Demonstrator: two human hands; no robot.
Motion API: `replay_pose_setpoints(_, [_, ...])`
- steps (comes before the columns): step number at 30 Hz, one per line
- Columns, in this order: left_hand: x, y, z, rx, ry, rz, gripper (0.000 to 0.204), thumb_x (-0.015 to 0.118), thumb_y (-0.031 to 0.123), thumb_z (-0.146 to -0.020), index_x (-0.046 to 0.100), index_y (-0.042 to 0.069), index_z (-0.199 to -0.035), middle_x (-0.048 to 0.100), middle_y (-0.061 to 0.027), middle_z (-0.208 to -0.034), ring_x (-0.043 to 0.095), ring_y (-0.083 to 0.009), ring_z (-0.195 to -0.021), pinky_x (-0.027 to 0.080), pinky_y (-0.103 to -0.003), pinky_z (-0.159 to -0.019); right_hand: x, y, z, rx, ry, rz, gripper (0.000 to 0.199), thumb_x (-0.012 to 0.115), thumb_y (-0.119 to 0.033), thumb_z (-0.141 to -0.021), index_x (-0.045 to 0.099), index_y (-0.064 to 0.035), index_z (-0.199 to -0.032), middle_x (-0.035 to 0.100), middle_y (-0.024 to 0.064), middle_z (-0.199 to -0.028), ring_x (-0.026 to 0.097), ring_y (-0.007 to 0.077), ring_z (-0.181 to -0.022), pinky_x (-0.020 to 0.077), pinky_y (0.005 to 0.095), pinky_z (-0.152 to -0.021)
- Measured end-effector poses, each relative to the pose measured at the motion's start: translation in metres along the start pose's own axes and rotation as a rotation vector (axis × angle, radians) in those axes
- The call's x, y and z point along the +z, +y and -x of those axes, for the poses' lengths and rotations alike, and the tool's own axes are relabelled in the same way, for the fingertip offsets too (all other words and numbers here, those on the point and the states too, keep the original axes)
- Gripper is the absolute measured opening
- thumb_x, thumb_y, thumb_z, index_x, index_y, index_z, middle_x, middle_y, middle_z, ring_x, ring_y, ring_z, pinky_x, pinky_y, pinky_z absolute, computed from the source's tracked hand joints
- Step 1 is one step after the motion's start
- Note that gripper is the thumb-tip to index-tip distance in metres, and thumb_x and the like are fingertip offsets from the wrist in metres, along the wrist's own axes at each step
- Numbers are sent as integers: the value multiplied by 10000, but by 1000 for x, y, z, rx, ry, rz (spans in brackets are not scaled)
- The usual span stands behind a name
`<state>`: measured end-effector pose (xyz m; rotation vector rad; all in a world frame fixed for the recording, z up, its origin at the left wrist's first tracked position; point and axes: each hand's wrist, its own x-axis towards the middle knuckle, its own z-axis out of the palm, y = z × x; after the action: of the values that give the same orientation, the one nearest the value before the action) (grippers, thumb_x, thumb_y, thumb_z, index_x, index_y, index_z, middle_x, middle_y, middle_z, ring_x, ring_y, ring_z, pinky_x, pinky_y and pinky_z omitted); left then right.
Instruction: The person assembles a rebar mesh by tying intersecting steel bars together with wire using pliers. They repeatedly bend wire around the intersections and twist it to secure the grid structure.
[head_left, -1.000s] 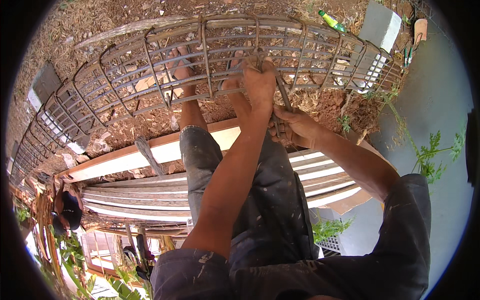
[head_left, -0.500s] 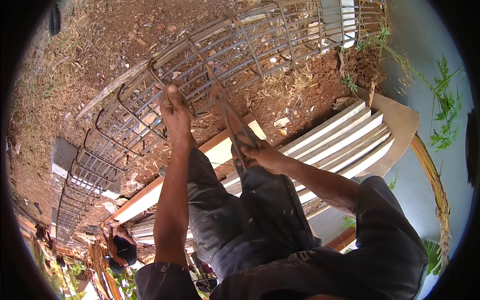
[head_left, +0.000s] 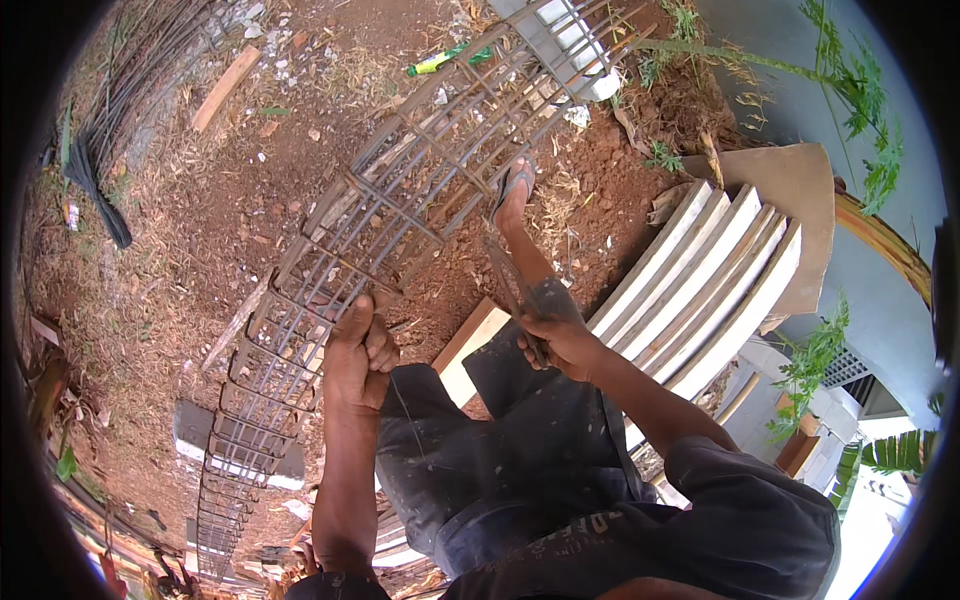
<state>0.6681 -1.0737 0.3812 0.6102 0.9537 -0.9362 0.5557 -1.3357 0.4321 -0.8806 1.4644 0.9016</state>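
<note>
While the right hand [head_left: 566,346] wraps its fingers round dark, long metal pincers [head_left: 503,270], the left hand [head_left: 355,352], fingers curled closed, hold unclear, seemingly positions beside the long brown steel-rod cage [head_left: 394,208], where pinching needs the pincers closer.

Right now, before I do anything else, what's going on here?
Someone is working bare-handed at a long rebar cage that runs over grey blocks on bare soil. The right hand grips a metal tool, its free end pointing up toward the cage. The left hand is closed beside the bars; whether it holds anything is unclear. A stack of boards lies off to the person's right.
</note>
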Motion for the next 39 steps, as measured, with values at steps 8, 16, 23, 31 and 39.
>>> replay_pose_setpoints(8, [115, -29, -63, 561, 230, -129, 173, 545, 225, -981, 569, 57, -951, 417, 31, -549, 306, -38, -413, 241, -194, -370, -215, -164, -101, -394, 334, 1320, 389, 607, -348, -878, 586, -36, -1110, 682, 169, -897, 672, 327, -861, 524, 427, -776])
replay_pose_setpoints(16, [279, -152, -160, 417, 244, 42, 88, 489, 114, -990, 552, 68, -1030, 575, -39, -735, 468, -109, -544, 397, -253, -507, -435, -281, -180, -763, 793, 2171, 592, 521, -448, -922, 430, -64, -1363, 592, 216, -1161, 625, 403, -1014, 526, 478, -824])
replay_pose_setpoints(23, [402, -229, -234, 596, 249, 103, 68, 448, 93, -1003, 504, 59, -1020, 547, -31, -736, 477, -108, -586, 416, -244, -529, -349, -266, -118, -337, -372, 463, 551, 431, -419, -1012, 482, 13, -1351, 597, 142, -1248, 596, 187, -1076, 483, 310, -903])
replay_pose_setpoints(31, [440, -189, -235, 626, 323, 319, 161, 435, 150, -1005, 501, 14, -1060, 620, -88, -833, 610, -179, -714, 507, -298, -663, -273, -306, -49, -1009, 19, 802, 231, 603, -163, -948, 675, -14, -1109, 697, 66, -980, 597, 110, -869, 476, 290, -797])
replay_pose_setpoints(39, [411, -223, -200, 519, 476, 252, 246, 499, 168, -969, 561, -68, -994, 626, -79, -785, 597, -172, -716, 493, -298, -681, -304, -288, -33, -1162, 25, 1189, 257, 591, -188, -956, 661, -6, -1124, 700, 118, -1033, 632, 145, -929, 483, 298, -832])
